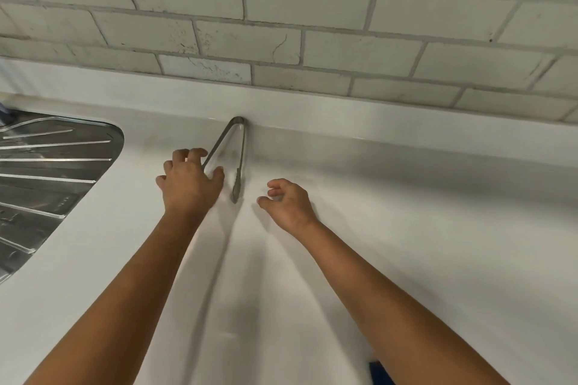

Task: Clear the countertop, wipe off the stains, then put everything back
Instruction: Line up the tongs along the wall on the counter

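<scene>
My left hand [187,178] curls over one arm of the V-shaped steel tongs [239,159] on the smooth white tabletop [406,197]; whether its grip closes, I cannot tell. My right hand [289,203] hovers loosely curled, empty.

Soft, even indoor light falls on my white table [406,228], dimmer along its back edge. My arms cast faint, blurred shadows toward me. Bright streaks glare off the steel drainboard [47,166]. The wide lens bends the tiled wall [281,9] lines; the whole picture is slightly soft.
</scene>
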